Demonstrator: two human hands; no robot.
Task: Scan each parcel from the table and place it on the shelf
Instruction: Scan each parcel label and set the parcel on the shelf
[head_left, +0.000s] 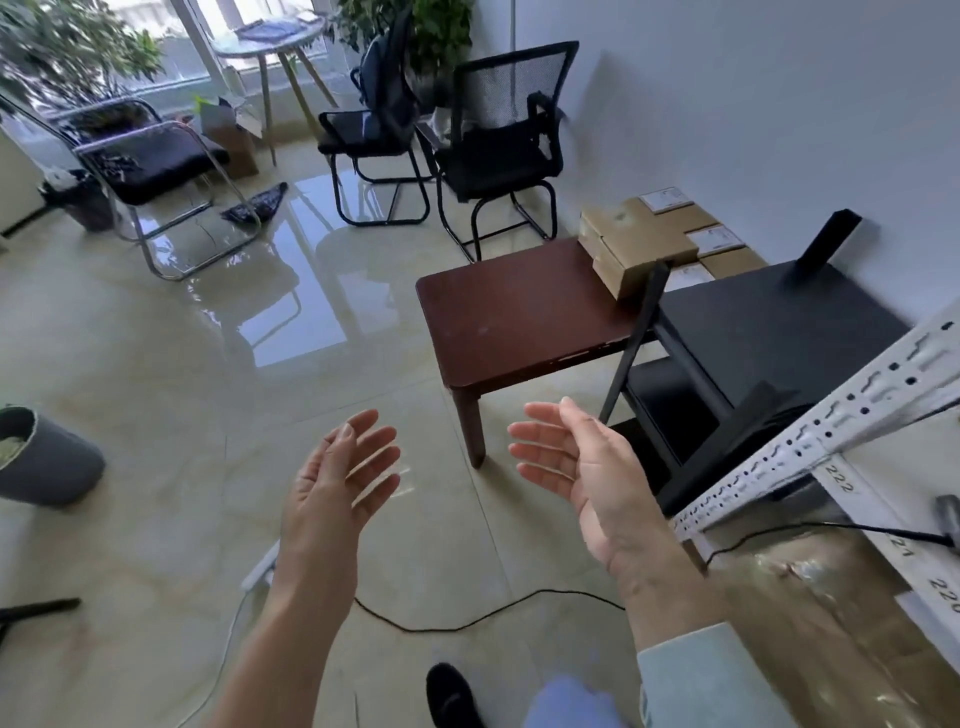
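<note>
While both hands, the left hand (332, 483) and the right hand (582, 467), hang with fingers spread and holding nothing, the parcels (649, 239) wait stacked at the bench's (519, 312) far right corner; better to take the top one with two hands.

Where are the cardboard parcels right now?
Head view, upper right: the parcels sit on the brown table's far end by the wall, behind the black shelf.

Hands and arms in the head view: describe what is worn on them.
Both hands are bare: no gloves, and no rings or watch that I can see. The left hand and its forearm are uncovered down to the picture's lower edge. The right hand has a bare wrist, then a pale blue-green sleeve with a plain cuff partway up the forearm.
</note>
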